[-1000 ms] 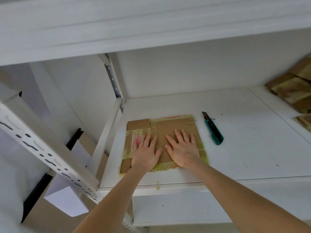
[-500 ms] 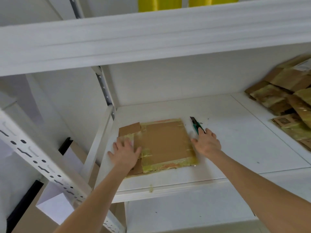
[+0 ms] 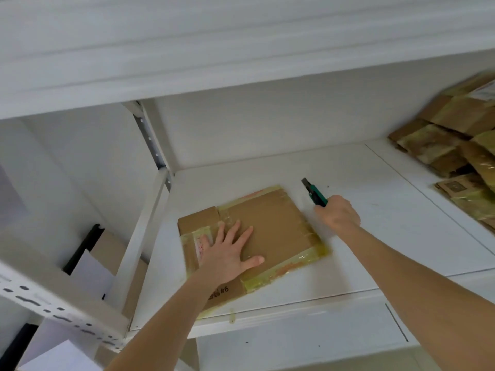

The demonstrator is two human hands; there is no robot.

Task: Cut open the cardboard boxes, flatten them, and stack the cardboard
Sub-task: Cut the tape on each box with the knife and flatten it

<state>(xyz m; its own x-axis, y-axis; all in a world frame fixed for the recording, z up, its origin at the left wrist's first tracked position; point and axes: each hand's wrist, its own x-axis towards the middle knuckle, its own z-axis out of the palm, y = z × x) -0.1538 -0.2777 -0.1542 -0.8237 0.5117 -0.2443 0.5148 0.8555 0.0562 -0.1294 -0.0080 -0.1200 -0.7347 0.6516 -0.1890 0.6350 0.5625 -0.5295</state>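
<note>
Well, the biggest thing here is the white shelf (image 3: 375, 231). On its left part, close to the front edge, lies the flat box (image 3: 276, 226). It sits right under the person's arms and is turned a little crooked. Far off at the right end of the shelf is the pile of cardboard (image 3: 442, 145), well apart from the flat box. So the pile lies to the right of both hands, and the right arm is the nearer one to it.

The left hand (image 3: 227, 253) lies flat on the left half of the box, with its fingers straight and spread, and presses it down. The right hand (image 3: 338, 214) is just beside the box's right edge. Its fingers are curled round the handle of the knife (image 3: 314, 195). The knife is green and black. Its long way points away from the person and a bit to the left, with the dark tip at the far end, near the box's far right corner.

The box is brown and looks squashed thin. Shiny yellowish tape (image 3: 300, 259) runs along its edges and across the left side, and it looks wrinkled. A small flap sticks out at the far left corner. Near the front there is a dark print that reads "#6". I think the tape may need one more cut before this piece can go on the pile.
</note>
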